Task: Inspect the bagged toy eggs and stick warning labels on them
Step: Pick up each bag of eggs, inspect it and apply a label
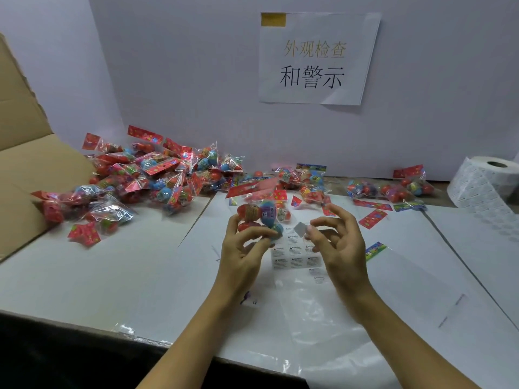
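- Holding one bag of toy eggs (262, 213) in the middle of the frame, the left hand (241, 248) has its grip clamped on it: thumb and fingers curl around the lower part of the bag, which is lifted above the bench (112, 276).
- Inside this bag I can count at least three eggs: two red ones and one blue-purple one; a red header card is at its top.
- The right hand (334, 242) is just right of the bag, apart from it. Its thumb and first finger pinch one small white warning label (300, 229); the other fingers are spread and raised.
- One sheet of warning labels (295, 255) lies flat on the bench under and between the two hands. Its labels are in rows of three, but the hands hide part of it, so I cannot count them all.
- One large pile of bagged eggs (151, 178) is at the left middle of the frame; the bags overlap too much to count.
- A smaller group of bags (390, 190) is at the right middle, about three.
- One roll of labels (486, 183) stands at the right edge.
- One cardboard box (25, 169) is open at the left edge.
- One paper sign (317, 57) with Chinese characters hangs on the wall at the top centre.
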Available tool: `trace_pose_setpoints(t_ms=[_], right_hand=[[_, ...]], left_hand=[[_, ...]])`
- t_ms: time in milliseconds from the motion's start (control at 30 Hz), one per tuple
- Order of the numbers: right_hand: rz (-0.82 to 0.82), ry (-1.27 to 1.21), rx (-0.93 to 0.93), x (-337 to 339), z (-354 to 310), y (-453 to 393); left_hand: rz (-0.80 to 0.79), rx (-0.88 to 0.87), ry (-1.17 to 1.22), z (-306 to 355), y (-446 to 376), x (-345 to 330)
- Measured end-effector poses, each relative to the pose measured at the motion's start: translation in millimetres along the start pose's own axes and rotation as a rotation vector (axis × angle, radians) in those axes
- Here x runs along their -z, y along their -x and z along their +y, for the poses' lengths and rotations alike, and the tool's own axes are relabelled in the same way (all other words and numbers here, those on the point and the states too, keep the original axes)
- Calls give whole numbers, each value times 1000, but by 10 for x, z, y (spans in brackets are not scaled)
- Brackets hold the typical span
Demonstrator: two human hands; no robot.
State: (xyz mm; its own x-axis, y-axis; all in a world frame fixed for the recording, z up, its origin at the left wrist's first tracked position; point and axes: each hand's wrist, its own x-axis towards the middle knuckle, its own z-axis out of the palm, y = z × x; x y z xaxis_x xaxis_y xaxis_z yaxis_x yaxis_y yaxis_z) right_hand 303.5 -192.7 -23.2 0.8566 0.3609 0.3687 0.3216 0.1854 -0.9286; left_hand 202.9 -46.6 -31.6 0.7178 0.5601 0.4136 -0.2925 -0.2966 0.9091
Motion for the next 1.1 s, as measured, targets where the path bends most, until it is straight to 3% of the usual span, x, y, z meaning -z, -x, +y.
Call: trace_pose_setpoints(t_ms=[233,567,900,1100], right_hand=[[1,192,260,-65,-22,84],[-217,329,363,-45,62,83],[-266,283,276,-51,93,72],[-189,179,103,-15,95,28]], left_hand=[[-95,-8,-62,-27,33,-32],[-78,4,8,-20,18,-29],[-99,35,-10,44,29,-13],[-67,93,23,33,9,-2]])
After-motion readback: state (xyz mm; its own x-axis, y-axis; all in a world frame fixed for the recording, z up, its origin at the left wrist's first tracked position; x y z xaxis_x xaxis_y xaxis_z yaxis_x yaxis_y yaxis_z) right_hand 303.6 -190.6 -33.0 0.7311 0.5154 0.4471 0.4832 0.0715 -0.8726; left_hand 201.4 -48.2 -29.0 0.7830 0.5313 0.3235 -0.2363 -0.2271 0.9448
